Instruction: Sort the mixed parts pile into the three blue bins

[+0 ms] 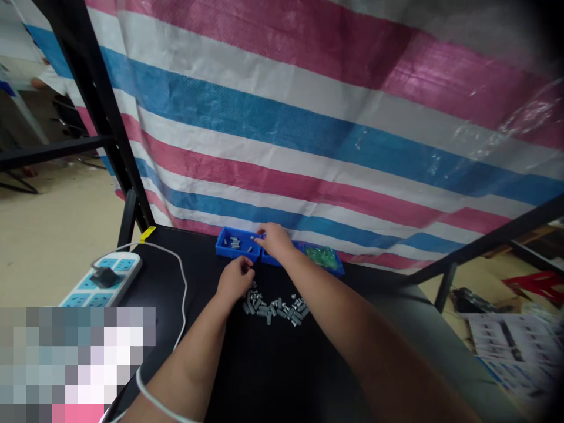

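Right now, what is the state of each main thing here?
Left tray, holding a few pieces.
Middle tray, mostly hidden.
Right tray, holding something green.
Parts, loosely spread.
Left hand, curled near the parts.
Right hand, over middle tray, grip unclear.
Power strip, plug inserted, power unclear.
Cable, slack.
Sheet, hanging, creased.

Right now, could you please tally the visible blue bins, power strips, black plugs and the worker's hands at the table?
Blue bins: 3, the middle one partly hidden
Power strip: 1
Black plug: 1
Left hand and right hand: 2
Total: 7
The metal pieces overlap too much to count.
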The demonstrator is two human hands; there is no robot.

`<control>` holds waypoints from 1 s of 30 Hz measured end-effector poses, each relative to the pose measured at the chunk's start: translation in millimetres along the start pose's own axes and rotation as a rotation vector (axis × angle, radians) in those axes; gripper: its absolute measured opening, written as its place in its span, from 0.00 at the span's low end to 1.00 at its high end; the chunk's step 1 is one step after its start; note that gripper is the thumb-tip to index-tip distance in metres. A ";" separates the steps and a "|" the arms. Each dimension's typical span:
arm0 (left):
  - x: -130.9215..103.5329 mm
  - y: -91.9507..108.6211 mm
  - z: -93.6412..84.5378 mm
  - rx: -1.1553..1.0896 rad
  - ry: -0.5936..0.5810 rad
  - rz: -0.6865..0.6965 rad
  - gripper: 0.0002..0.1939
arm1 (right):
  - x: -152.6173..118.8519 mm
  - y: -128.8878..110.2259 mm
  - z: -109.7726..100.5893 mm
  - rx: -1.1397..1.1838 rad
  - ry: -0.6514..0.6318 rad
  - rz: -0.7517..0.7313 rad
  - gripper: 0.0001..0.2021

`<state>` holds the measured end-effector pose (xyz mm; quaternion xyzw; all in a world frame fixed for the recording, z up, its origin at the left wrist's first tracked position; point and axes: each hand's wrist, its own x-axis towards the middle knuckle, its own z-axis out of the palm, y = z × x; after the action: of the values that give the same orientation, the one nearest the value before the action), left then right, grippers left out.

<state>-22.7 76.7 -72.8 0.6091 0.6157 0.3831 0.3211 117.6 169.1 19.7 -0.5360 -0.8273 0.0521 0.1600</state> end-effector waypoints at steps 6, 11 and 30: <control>-1.4 3.9 -1.8 0.005 -0.017 -0.021 0.08 | -21.0 5.0 -24.9 0.016 -0.063 0.056 0.03; -1.1 2.6 -0.9 0.014 -0.014 -0.013 0.08 | -80.0 36.0 -39.0 -0.023 -0.293 0.129 0.03; -0.1 0.0 0.3 0.082 -0.029 -0.004 0.09 | -155.8 93.9 -24.1 -0.220 -0.242 0.239 0.04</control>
<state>-22.4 76.7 -73.0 0.6260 0.6274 0.3479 0.3057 265.4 65.8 -14.3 -0.6345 -0.7716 0.0442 -0.0073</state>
